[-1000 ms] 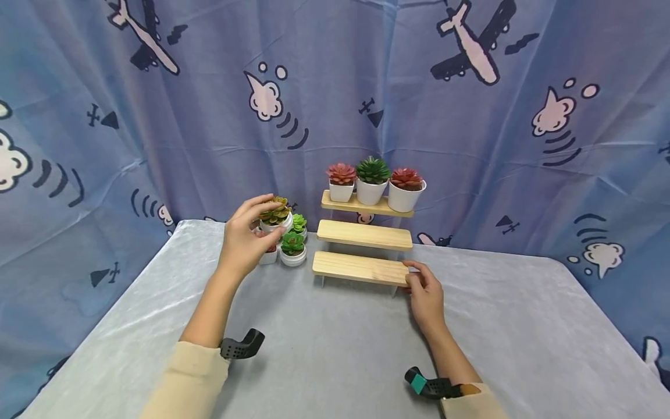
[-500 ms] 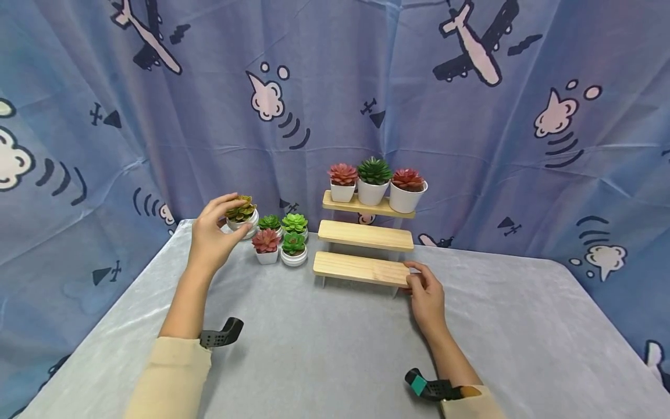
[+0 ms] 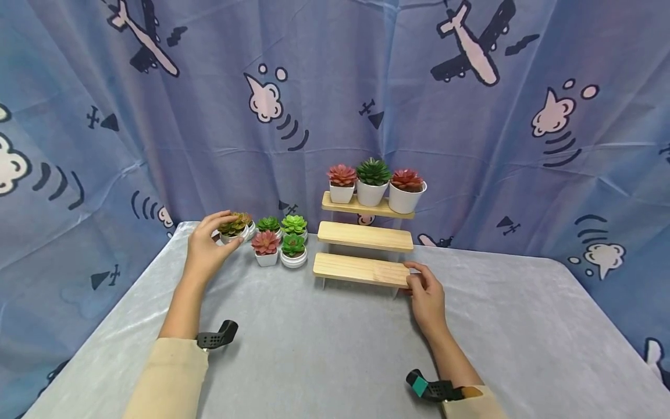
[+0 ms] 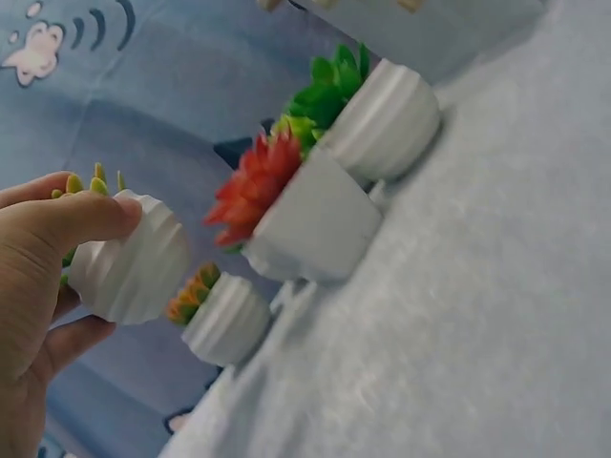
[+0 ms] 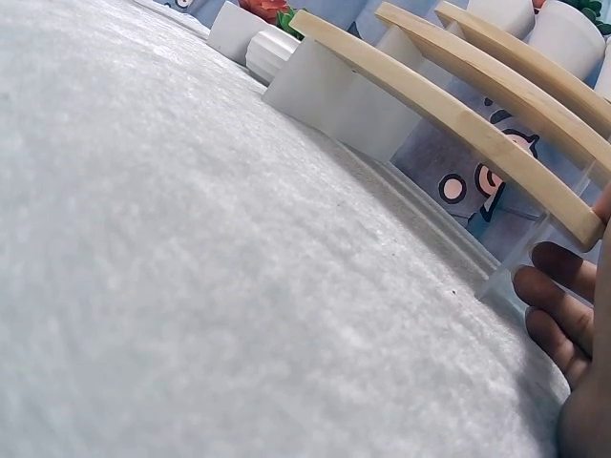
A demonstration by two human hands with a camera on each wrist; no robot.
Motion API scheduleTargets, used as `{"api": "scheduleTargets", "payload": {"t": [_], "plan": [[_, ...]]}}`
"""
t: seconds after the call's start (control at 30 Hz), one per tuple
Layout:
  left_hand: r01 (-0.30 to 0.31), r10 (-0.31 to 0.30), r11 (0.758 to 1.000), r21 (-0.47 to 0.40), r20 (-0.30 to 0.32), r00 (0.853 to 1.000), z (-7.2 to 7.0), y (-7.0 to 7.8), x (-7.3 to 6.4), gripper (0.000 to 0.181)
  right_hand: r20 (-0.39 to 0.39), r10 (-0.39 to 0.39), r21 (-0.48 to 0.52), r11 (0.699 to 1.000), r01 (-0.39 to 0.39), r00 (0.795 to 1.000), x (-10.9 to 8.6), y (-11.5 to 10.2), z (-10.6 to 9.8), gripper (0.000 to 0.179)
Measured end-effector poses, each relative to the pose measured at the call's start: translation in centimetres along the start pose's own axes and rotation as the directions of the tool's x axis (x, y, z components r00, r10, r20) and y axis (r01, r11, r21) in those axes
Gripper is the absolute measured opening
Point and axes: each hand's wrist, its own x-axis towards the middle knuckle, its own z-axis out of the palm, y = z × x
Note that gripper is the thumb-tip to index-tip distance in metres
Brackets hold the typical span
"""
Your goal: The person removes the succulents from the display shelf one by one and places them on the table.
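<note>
My left hand (image 3: 205, 247) pinches a potted succulent (image 4: 134, 262) with yellow-green leaves by its ribbed white pot, thumb on one side and fingers on the other. In the left wrist view the pot is off the cloth. Close by stand a small orange-green succulent (image 4: 224, 320), a red succulent in a square white pot (image 4: 315, 224) and green ones (image 3: 293, 250). My right hand (image 3: 428, 299) holds the right end of the lowest board of a three-tier wooden stand (image 3: 361, 269). In the right wrist view its fingers (image 5: 554, 301) curl beneath that board.
On the stand's top board sit a pink-red succulent (image 3: 342, 181), a dark green succulent (image 3: 372, 180) and a red succulent (image 3: 406, 189) in white pots. The middle board (image 3: 364, 235) is bare wood. A blue curtain (image 3: 335, 105) hangs behind the grey cloth-covered table (image 3: 324, 349).
My left hand has carried the yellow-green succulent left, away from the other pots, then lower toward the table. An orange-green succulent behind it has come into view. The right hand stays on the stand.
</note>
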Motion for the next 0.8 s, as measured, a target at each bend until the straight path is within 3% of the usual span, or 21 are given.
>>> {"api": "scheduleTargets", "payload": {"t": [0.6,0.8], "plan": [[0.034,-0.043,0.996,0.083,0.108,0.993,1.0,-3.9,-1.5,0.047,-0.007,-0.002,0.005,1.0,0.002,1.0,0.1,0.1,-0.1,0.033],[0.043,-0.049,0.997,0.06,0.111,0.993,1.1,-4.4,-1.8,0.047,-0.008,-0.009,0.015,1.0,0.009,1.0,0.1,0.2,-0.2,0.033]]}}
